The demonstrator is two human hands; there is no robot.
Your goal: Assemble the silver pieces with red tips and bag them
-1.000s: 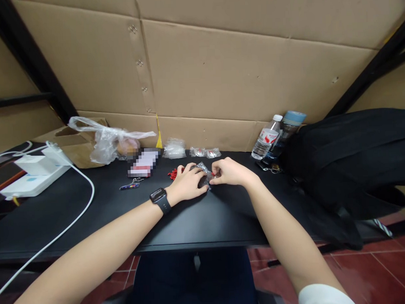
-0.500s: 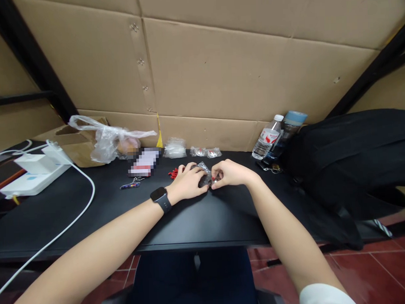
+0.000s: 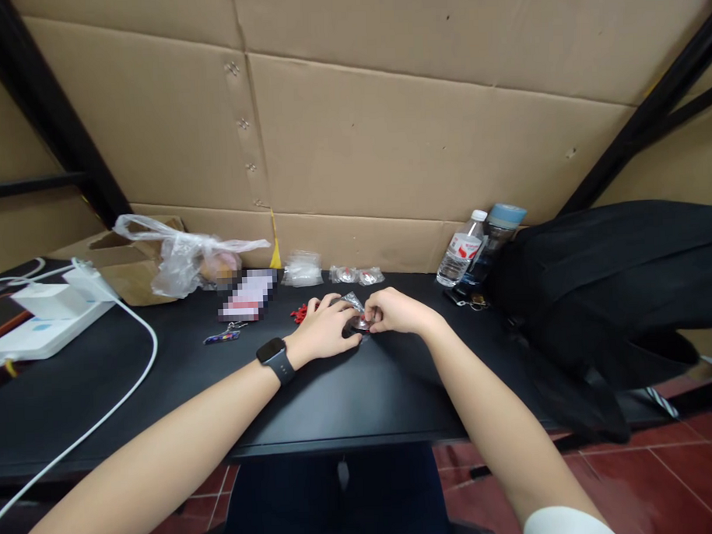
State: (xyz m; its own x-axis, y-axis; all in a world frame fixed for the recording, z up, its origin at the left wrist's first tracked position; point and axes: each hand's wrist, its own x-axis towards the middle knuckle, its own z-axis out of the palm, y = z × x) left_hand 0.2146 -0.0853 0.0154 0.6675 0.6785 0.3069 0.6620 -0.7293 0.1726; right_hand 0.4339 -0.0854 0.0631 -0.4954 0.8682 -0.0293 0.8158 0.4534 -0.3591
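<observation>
My left hand (image 3: 325,332) and my right hand (image 3: 396,312) meet at the middle of the black table (image 3: 161,383). Between them they pinch a small clear plastic bag (image 3: 355,307) with something small and red and silver inside. The fingers of both hands are curled on the bag. A black smartwatch (image 3: 276,358) sits on my left wrist. Small red pieces (image 3: 300,312) lie just left of my left hand.
At the back stand two bottles (image 3: 462,259), little clear packets (image 3: 356,275), a clear bag stack (image 3: 301,269) and a crumpled plastic bag (image 3: 183,257) by a cardboard box. A white power strip (image 3: 39,321) with cable lies left; a black backpack (image 3: 602,289) right; a keychain (image 3: 221,335).
Both hands stay on the small bag, with the right fingers shifting slightly on it. The view has tilted a little, so everything sits slightly lower and to the left.
</observation>
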